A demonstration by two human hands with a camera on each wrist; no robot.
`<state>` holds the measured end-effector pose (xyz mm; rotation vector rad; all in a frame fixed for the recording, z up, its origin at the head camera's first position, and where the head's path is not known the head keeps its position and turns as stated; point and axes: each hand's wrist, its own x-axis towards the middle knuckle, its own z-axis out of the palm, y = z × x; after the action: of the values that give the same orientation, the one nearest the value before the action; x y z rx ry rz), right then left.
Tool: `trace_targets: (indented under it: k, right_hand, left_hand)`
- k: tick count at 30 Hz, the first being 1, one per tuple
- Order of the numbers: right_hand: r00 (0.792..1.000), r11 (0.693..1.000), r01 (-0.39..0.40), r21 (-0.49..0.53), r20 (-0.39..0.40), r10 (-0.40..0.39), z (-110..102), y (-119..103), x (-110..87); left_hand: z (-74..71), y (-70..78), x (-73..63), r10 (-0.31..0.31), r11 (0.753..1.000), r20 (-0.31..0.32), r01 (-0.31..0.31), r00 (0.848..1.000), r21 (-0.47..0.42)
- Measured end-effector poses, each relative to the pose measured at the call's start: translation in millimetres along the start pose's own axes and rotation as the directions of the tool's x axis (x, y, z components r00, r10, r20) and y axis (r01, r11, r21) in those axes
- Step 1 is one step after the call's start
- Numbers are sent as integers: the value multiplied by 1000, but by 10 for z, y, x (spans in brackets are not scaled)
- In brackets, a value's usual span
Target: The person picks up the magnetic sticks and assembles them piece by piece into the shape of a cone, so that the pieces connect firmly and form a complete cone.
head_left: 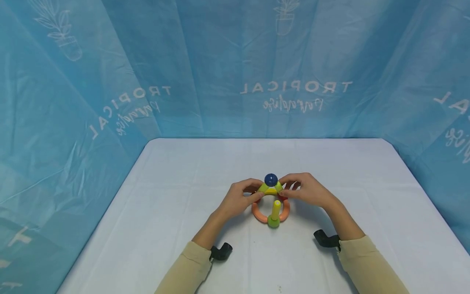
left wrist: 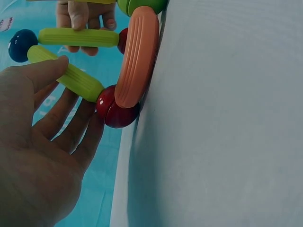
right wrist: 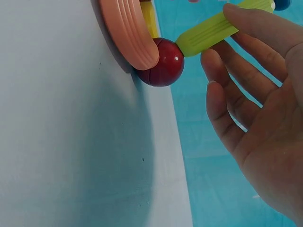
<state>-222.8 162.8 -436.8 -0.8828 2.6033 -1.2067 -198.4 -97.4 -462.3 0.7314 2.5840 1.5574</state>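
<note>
In the head view a toy of coloured rods and balls sits on the table between my hands. My left hand (head_left: 236, 199) pinches a ribbed light-green rod (left wrist: 78, 81), thumb in front and fingers behind. My right hand (head_left: 308, 190) pinches a second light-green rod (right wrist: 208, 33) the same way. Both rods slope up to a dark blue ball (head_left: 271, 179). At their lower ends are red balls (left wrist: 116, 111), joined to curved orange pieces (head_left: 260, 213) that form a ring. A green ball (head_left: 273, 221) closes the ring's near side, with a yellow rod (head_left: 276, 209) rising from it.
A white cloth covers the table (head_left: 176, 163). Blue printed curtains (head_left: 235, 49) hang behind it and along both sides. Black wrist mounts (head_left: 221, 252) sit at both cuffs, close over the tabletop.
</note>
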Motion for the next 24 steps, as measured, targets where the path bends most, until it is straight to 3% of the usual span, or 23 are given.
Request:
trace_targets:
  k: [14,24]
  right_hand:
    - [1000,1000,-6,-31,-4,6,31,11,9]
    - [1000,1000,-4,2,0,4,-72,-61,-70]
  left_hand:
    - [-2,-25,4,14,1000,13,-14,1000,-16]
    - [0,-26,-4,5,1000,9,-5,1000,-4]
